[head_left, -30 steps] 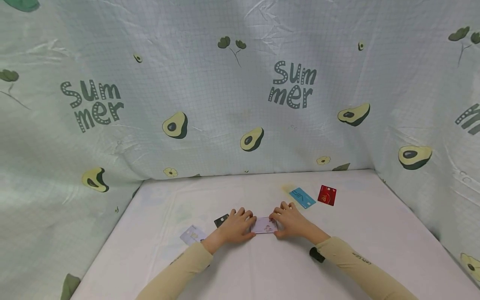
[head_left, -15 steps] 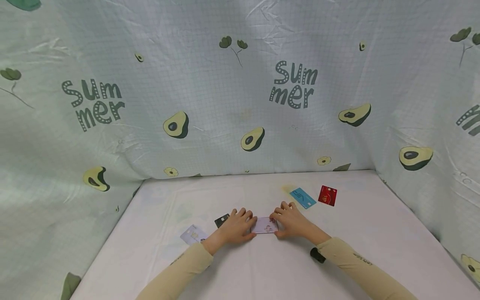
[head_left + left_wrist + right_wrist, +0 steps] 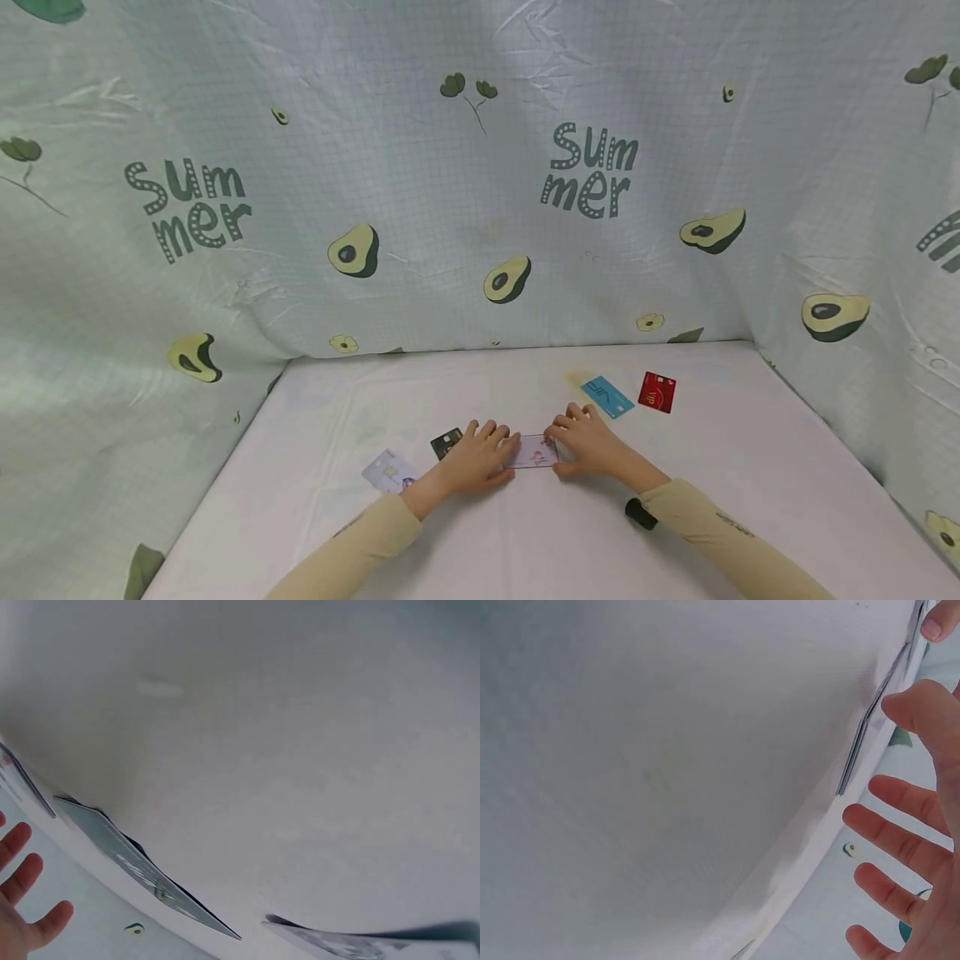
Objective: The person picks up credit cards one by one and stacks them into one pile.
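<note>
In the head view a pale lilac card (image 3: 533, 451) lies at the middle of the table between both hands. My left hand (image 3: 477, 458) holds its left end, thumb at the near edge and fingertip at the far edge. At the right end, my right hand (image 3: 588, 447) grips it the same way. From the right wrist, thin stacked edges of the card (image 3: 853, 754) show beside the thumb; the other fingers are spread. A dark card (image 3: 446, 442) lies just beyond the left hand, and a lavender card (image 3: 387, 471) is partly covered by that forearm.
Toward the back right lie a blue card (image 3: 607, 397) and a red card (image 3: 657, 392) printed VIP. A black wrist device (image 3: 641, 513) sits under the right sleeve. A printed curtain (image 3: 420, 175) rises behind the white table (image 3: 570, 542).
The left hand's fingers shift slightly to the right over the card's left end, and its wrist lowers a little. The other cards stay put; the whole view drifts slightly.
</note>
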A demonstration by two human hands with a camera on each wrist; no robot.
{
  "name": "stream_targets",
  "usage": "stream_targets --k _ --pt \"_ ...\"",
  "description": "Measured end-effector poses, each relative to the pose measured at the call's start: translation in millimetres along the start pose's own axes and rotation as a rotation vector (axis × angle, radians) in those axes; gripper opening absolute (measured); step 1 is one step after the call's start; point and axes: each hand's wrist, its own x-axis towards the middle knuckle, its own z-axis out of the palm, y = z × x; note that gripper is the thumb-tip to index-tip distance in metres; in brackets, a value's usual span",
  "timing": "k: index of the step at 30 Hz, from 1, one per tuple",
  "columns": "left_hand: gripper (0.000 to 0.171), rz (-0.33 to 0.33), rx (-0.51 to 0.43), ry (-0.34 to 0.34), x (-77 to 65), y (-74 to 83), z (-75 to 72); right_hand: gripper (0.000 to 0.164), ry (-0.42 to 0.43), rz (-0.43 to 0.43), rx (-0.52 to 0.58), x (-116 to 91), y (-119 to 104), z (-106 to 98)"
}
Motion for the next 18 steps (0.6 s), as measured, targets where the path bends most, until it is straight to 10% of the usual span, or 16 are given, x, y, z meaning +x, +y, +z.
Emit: stream_targets --k 18 --pt "0.029 0.073 -0.007 0.167 -17.8 3.3 -15.7 0.034 0.058 -0.034 0.036 -2 -7 -5"
